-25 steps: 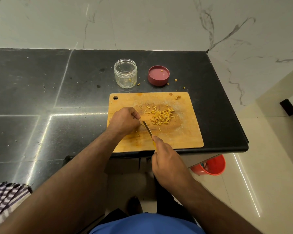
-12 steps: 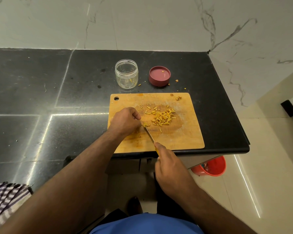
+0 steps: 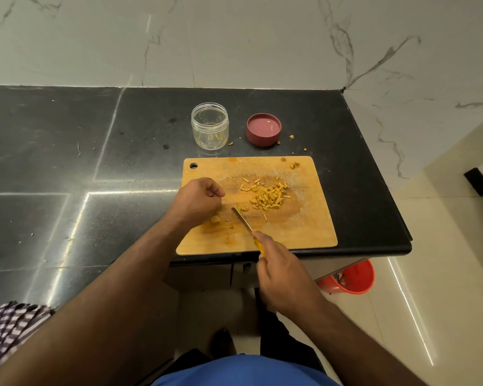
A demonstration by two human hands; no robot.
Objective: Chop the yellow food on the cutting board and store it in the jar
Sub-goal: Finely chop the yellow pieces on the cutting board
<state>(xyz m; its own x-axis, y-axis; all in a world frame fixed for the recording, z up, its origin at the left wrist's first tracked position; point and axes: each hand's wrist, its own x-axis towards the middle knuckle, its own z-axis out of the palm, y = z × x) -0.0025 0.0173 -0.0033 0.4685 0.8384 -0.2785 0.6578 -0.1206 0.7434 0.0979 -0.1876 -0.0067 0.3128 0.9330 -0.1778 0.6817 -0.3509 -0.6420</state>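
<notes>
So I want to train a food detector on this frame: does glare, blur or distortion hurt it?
Head view: bright streaks of glare cross the black countertop left of the cutting board; wide-angle bending curves the counter edges; the chopped yellow pieces look sharp and evenly lit, with no glare on them.

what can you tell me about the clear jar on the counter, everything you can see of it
The jar is a small, squat, clear container that looks like plastic, with a ribbed screw-thread neck. It stands upright and open on the black counter, behind the cutting board's far left part and apart from it. Its dark pink lid lies separately to its right. It is nearly empty, with only a few yellow bits near the bottom. Neither hand touches it.
</notes>
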